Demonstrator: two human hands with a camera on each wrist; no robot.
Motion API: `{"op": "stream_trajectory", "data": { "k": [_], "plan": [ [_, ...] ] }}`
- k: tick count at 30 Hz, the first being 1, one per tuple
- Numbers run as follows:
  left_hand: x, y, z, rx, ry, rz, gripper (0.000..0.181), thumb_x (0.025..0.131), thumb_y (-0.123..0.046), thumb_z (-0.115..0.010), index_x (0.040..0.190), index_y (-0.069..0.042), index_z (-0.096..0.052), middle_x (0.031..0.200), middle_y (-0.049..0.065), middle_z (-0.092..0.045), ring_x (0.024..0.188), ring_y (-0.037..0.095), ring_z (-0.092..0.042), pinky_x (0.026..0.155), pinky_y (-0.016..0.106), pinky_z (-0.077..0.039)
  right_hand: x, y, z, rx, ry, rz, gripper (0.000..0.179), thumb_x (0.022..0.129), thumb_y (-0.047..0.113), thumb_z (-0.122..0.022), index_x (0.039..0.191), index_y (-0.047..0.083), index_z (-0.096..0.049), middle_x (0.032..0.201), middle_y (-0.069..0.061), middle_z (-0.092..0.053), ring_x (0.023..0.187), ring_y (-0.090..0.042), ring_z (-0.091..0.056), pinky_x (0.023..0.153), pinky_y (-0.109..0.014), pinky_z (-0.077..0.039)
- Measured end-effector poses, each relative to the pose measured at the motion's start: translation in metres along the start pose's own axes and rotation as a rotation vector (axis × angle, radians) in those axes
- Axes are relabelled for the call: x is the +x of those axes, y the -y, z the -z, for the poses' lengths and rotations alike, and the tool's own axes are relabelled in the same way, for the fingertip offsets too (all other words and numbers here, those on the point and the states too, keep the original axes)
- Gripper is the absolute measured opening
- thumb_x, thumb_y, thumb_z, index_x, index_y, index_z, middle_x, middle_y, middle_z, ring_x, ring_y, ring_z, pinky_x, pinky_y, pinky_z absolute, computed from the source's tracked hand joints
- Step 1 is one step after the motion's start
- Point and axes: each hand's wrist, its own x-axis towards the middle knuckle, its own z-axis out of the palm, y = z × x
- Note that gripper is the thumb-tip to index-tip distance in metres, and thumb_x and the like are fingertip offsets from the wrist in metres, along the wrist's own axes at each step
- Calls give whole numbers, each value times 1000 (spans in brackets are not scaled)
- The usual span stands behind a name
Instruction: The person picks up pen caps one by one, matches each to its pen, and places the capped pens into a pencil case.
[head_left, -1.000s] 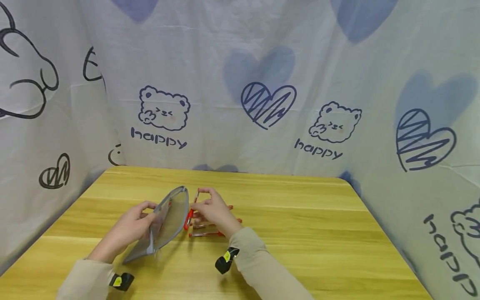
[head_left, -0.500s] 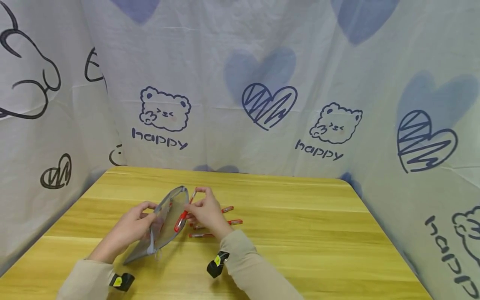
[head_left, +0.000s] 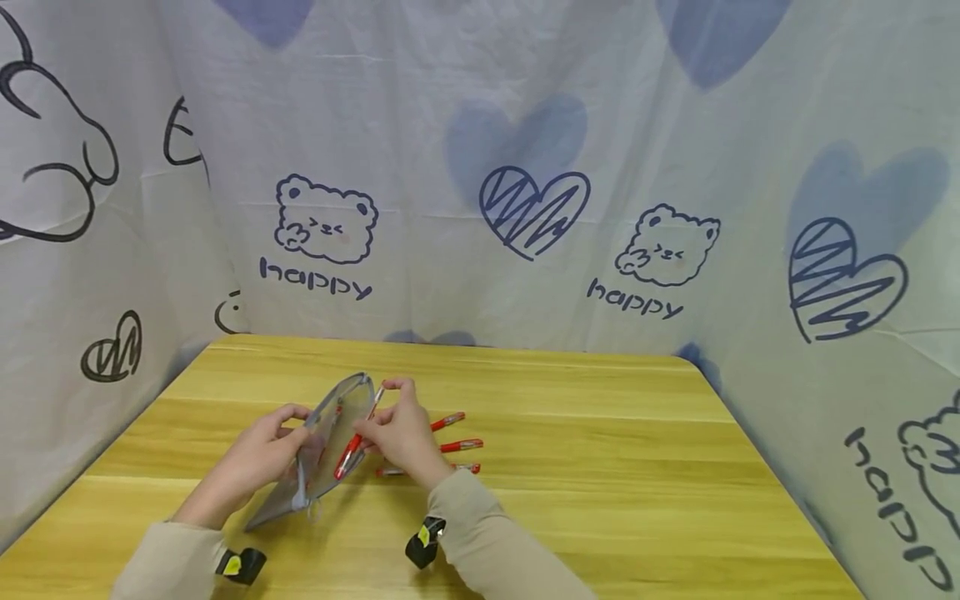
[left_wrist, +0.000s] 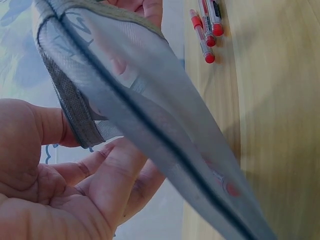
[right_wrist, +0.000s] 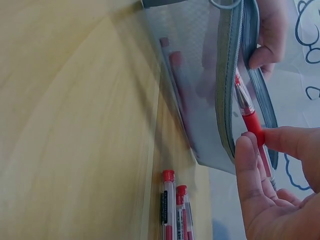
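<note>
My left hand (head_left: 258, 454) holds a see-through grey mesh zip pouch (head_left: 281, 502) by one edge of its mouth, thumb on one side and fingers on the other. The pouch stands tilted with its mouth gaping toward the right. A red pen (head_left: 349, 454) is pinched between thumb and fingers of my right hand (head_left: 408, 433). In the right wrist view the pen's clear-and-red front end (right_wrist: 244, 97) lies between the two zip edges of the mouth. Through the mesh, red-ended pens (right_wrist: 176, 65) show inside the pouch.
To the right of the pouch, several red pens (head_left: 461, 446) lie roughly side by side on the wooden table (head_left: 600, 475), partly behind my right hand. A printed white curtain (head_left: 450, 292) surrounds the table at the back and sides.
My right hand has moved left with the pen, from beside the loose pens to the pouch's mouth. More of the loose pens now shows. The left hand and pouch stay nearly still.
</note>
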Motion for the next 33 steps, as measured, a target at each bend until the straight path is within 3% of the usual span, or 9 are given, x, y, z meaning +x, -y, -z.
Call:
{"op": "stream_trajectory", "data": {
  "k": [6, 18, 26, 33],
  "plan": [
    [-1, 1, 0, -15, 8, -8, 43, 114, -19, -40, 151, 3, -44, 123, 26, -70, 69, 22, -59, 66, 39, -55, -2, 2, -4, -42, 1, 3, 66, 93, 3, -82, 146, 9, -42, 79, -7, -72, 58, -18, -71, 63, -40, -65],
    [-2, 1, 0, -21, 13, 1, 45, 114, -18, -39, 153, 4, -41, 125, 29, -69, 69, 22, -59, 66, 40, -56, -9, 10, -8, -61, 17, -5, 64, 92, 3, -84, 142, 12, -47, 77, -4, -72, 62, -27, -76, 62, -42, -65],
    [-3, 0, 1, -17, 14, 6, 45, 114, -18, -39, 154, 4, -41, 125, 28, -69, 73, 22, -61, 67, 40, -56, -11, 11, -10, -88, 15, -27, 57, 93, 6, -84, 139, 14, -52, 78, -1, -70, 62, -24, -75, 64, -42, -65],
    [-1, -1, 2, -12, 25, 5, 45, 115, -18, -36, 154, 4, -41, 135, 32, -64, 96, 23, -67, 75, 40, -59, -12, 10, -8, -70, 15, -19, 47, 94, 7, -83, 133, 14, -58, 81, -1, -71, 63, -23, -76, 66, -44, -66]
  ]
}}
